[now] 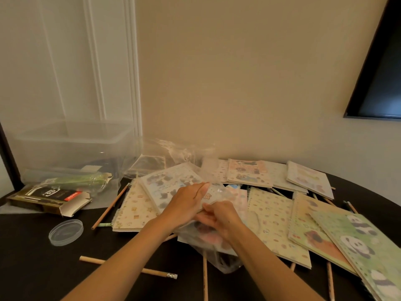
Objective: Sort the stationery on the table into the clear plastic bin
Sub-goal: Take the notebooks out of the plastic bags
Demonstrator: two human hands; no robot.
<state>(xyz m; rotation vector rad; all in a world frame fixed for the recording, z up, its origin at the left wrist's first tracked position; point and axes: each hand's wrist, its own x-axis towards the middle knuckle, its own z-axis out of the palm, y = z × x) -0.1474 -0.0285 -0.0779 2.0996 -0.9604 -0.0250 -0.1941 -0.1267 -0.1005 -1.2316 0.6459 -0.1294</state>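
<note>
Several patterned notebooks lie spread over the dark round table (32, 263), among them a cream spiral notebook (273, 220) and a green panda notebook (366, 246). In the middle, my left hand (184, 205) and my right hand (219, 216) both grip a notebook wrapped in a clear plastic sleeve (208, 242). My left fingers pinch the sleeve's upper edge; my right hand holds it just below. The clear plastic bin (71, 144) stands at the back left, well apart from both hands. Wooden pencils (128, 267) lie loose on the table.
An open black and gold box (47, 198) and a clear tube with green contents (82, 181) lie in front of the bin. A round clear lid (66, 232) sits near the left. Crumpled clear wrapping (171, 153) lies behind the notebooks. A dark screen (379, 83) hangs on the right wall.
</note>
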